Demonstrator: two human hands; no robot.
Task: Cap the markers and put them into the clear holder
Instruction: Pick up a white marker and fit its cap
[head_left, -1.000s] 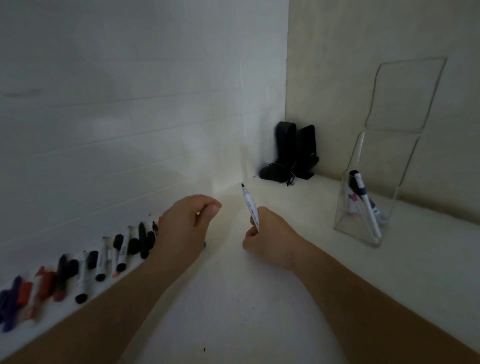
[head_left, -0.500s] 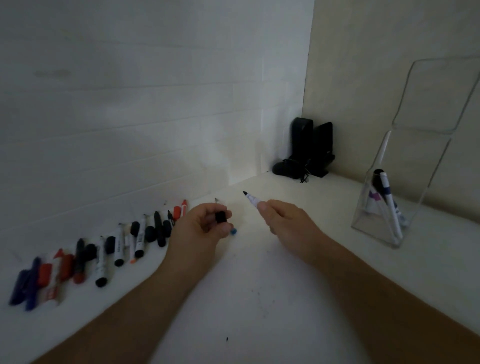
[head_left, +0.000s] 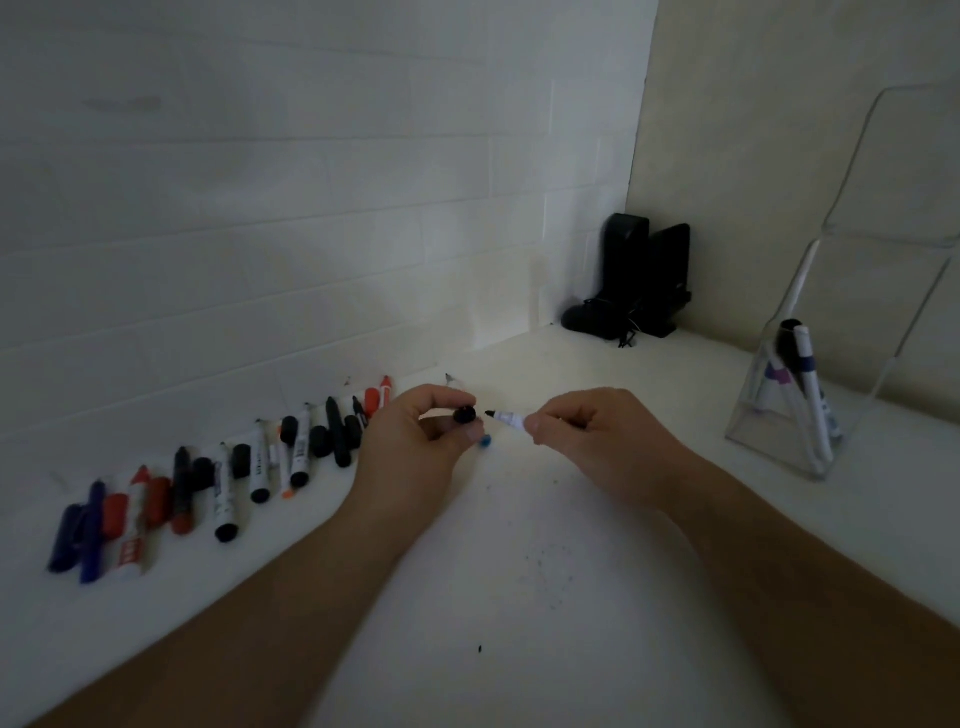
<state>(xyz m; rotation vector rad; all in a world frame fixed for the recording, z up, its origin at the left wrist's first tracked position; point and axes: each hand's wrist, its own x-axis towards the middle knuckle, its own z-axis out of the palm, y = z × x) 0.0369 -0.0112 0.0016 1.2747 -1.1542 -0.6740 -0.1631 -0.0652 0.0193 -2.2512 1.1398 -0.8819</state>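
Observation:
My left hand (head_left: 415, 441) pinches a small black cap (head_left: 464, 415) between thumb and fingers. My right hand (head_left: 597, 441) grips a thin white marker (head_left: 506, 419), its black tip pointing left at the cap, a short gap between them. A small blue piece (head_left: 485, 441) lies on the table just below the cap. At the right stands the clear holder (head_left: 779, 431) with a few capped markers (head_left: 810, 395) leaning inside. A row of several markers and loose caps (head_left: 234, 467), black, red and blue, lies along the wall at the left.
A black device with a cable (head_left: 634, 280) stands in the far corner. White brick wall runs along the left, a beige wall behind the holder. The white table (head_left: 519, 571) has small dark specks near the middle.
My right hand has lowered the marker from upright to level, tip toward the left. My left hand has picked up a black cap and holds it facing the tip.

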